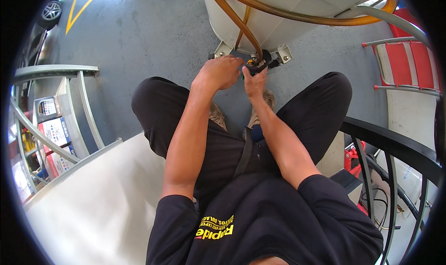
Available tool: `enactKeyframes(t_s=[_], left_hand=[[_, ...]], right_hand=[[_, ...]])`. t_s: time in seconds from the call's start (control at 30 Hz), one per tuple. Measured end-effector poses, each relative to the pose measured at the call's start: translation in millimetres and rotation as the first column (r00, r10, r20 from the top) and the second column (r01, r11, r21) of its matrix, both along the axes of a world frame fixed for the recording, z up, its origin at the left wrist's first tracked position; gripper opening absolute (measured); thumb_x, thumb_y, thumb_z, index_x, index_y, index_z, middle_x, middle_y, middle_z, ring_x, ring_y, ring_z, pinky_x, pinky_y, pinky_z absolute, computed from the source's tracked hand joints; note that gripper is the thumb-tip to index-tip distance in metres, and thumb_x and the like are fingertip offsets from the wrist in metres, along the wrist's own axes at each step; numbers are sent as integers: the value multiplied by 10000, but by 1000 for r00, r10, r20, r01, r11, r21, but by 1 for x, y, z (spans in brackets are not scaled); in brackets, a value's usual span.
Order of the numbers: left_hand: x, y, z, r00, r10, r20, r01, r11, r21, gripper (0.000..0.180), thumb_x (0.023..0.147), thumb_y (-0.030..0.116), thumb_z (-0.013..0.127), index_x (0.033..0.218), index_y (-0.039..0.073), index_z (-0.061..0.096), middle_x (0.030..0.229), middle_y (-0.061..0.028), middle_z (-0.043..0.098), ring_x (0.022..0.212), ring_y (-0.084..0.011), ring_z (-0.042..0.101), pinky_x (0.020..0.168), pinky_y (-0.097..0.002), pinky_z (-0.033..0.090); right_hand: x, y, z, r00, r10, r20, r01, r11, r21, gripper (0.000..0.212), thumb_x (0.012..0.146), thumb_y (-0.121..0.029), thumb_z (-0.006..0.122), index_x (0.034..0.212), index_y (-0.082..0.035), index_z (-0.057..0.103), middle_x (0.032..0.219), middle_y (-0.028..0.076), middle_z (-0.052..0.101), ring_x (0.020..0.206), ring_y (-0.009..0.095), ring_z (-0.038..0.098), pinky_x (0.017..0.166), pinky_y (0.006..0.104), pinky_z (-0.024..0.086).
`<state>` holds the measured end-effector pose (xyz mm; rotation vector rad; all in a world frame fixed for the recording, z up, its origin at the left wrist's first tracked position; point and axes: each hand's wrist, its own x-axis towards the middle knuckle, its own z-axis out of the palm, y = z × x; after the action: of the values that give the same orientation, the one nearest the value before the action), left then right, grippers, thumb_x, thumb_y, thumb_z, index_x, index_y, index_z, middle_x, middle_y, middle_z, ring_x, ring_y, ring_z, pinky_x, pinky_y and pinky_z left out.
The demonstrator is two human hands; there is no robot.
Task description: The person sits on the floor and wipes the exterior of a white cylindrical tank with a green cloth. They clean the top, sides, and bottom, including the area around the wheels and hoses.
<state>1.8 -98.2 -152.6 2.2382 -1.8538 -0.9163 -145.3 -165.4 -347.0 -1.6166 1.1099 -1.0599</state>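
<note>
Right grip (254, 84): thumb raised, fingers closed round the near edge of a black part, low between the knees.
Left grip (218, 73): back of the hand up, fingers bent toward the same spot; the palm is hidden, so I cannot tell how far it is open or whether it holds anything.
Black part (267, 57): curved, at the foot of the tank, just ahead of the right grip; its full shape is hidden by the fingers.
Fitting (251, 61): small and yellowish, between the fingertips and the black part, too small to make out.
Amber hose (251, 37): runs down the front of the tank to the black part; more lengths of hose cross above.
Tank (288, 37): white and rounded, with a bracket (284, 54) at its base, right of the black part.
Knees (155, 95): spread wide in black trousers, one on each side of the forearms.
Shoes (261, 102): beige, on the grey floor (139, 42), under the hands.
Left side: a grey rack (55, 71) with boxes (53, 130) behind its rails; farther off, a car wheel (51, 10).
Right side: a red seat (397, 65) and a black railing (390, 142).
</note>
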Motion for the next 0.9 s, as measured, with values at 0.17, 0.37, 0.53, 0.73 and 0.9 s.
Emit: enactKeyframes(t_s=[0.17,0.37,0.53,0.73,0.9], left_hand=[[-3,-5,0,1000,-3,-25,3,1000,-23,439,1021,188,576,1456,136,602,1383,-180,679,1300,-377,620,1082,-497,500],[-2,-6,-4,1000,-11,-24,10,1000,-25,448,1007,153,580,1455,145,602,1345,-178,696,1279,-378,633,1068,-500,507],[-2,-5,-6,1000,-29,-8,29,1000,-8,446,1003,128,572,1447,145,606,1324,-181,702,1258,-382,642,1052,-505,511],[-2,-2,-2,999,15,-34,-15,1000,-8,430,1006,121,561,1430,161,622,1335,-171,699,1263,-378,639,1063,-504,505],[-7,-10,-3,999,-11,-50,11,1000,-5,425,1009,127,553,1426,164,624,1354,-169,688,1272,-376,632,1068,-506,501]], right_hand=[[-2,3,-9,993,7,114,-19,994,104,457,913,-60,659,1334,52,525,1295,212,598,1177,365,592,1092,439,431],[2,-11,-7,996,-87,11,87,995,39,393,914,-77,731,1272,11,595,1190,214,669,1108,439,642,995,482,495],[0,-16,-4,983,-139,-117,137,990,-25,366,909,-109,764,1237,-17,630,1145,239,703,1091,477,675,901,506,531],[-1,-10,4,992,-96,-80,101,994,51,302,936,-76,723,1222,-8,652,1130,204,741,1061,409,714,915,434,538],[-12,-21,-31,954,-157,256,81,956,283,278,976,-46,693,1243,24,654,1141,114,752,1029,215,702,929,349,527]])
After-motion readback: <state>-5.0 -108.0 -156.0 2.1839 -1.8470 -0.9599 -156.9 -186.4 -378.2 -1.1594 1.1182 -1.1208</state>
